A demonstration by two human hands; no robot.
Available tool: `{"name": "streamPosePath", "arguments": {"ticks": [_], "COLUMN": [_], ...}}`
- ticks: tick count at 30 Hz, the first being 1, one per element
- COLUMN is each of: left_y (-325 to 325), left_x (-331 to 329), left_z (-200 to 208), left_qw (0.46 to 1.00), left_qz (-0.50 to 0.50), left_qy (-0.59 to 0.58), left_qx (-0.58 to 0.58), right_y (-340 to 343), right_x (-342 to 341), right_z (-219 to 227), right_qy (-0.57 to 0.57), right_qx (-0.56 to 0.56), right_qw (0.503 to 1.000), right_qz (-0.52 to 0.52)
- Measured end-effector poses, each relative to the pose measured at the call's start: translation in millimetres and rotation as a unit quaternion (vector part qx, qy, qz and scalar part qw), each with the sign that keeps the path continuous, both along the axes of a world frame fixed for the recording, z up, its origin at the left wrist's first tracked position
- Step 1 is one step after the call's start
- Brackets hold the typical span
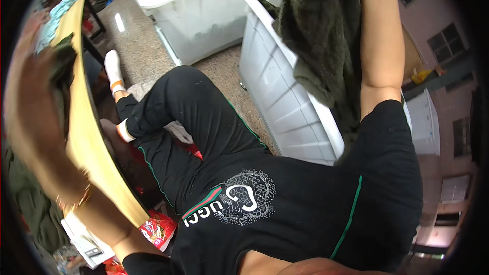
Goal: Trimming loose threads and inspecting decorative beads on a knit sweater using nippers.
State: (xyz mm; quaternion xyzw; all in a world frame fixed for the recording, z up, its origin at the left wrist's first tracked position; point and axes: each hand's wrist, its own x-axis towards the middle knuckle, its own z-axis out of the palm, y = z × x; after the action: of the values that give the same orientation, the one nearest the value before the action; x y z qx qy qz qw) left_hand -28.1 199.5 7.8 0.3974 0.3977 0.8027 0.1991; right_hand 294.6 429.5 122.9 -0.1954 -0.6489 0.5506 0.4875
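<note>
My left hand (29, 53) is smeared by motion over the left end of a light wooden table (84, 117). Its fingers cannot be made out. A bracelet circles that wrist, and dark green cloth (62, 66) lies on the table beside the hand. My right arm (382, 35) reaches up past the top edge, which cuts off the hand. Alongside that forearm hangs a thick, dark green fleece cloth (326, 25), draped down over the rim of a white plastic bin (280, 81). What grips its upper end is out of view.
A second white bin (198, 20) with pale blue cloth inside stands farther off. More dark green cloth (38, 209) is piled at the lower left. A red package (158, 229) and a white box (86, 242) lie near my left elbow. Light blue cloth (58, 15) covers the table's far end.
</note>
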Motion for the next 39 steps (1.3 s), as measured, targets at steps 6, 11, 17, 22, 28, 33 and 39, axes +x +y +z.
{"name": "streamPosePath", "arguments": {"ticks": [6,11,17,22,28,33,39], "left_y": [61,40,11,5,-5,2,8], "left_x": [70,75,117,120,141,142,123], "left_z": [-54,-69,-110,-168,-268,-266,-257], "left_qw": [0.99,0.962,0.953,0.949,0.946,0.969,0.914], "left_qz": [-0.046,-0.256,-0.249,-0.215,-0.17,0.031,0.091], "left_qy": [0.11,-0.074,-0.165,-0.185,-0.156,0.044,0.336], "left_qx": [-0.07,-0.055,-0.057,-0.139,-0.227,-0.241,-0.207], "right_y": [-6,-20,-28,-19,44,67,72], "right_x": [-94,-148,-195,-186,-195,-168,-149], "right_z": [60,8,-97,-195,-286,-308,-312], "right_qy": [0.018,0.015,-0.065,-0.138,-0.48,-0.373,-0.295], "right_qx": [-0.283,-0.148,-0.022,0.068,0.108,0.107,0.044], "right_qw": [0.847,0.829,0.843,0.85,0.822,0.894,0.936], "right_qz": [0.45,0.54,0.533,0.503,0.288,0.224,0.188]}}
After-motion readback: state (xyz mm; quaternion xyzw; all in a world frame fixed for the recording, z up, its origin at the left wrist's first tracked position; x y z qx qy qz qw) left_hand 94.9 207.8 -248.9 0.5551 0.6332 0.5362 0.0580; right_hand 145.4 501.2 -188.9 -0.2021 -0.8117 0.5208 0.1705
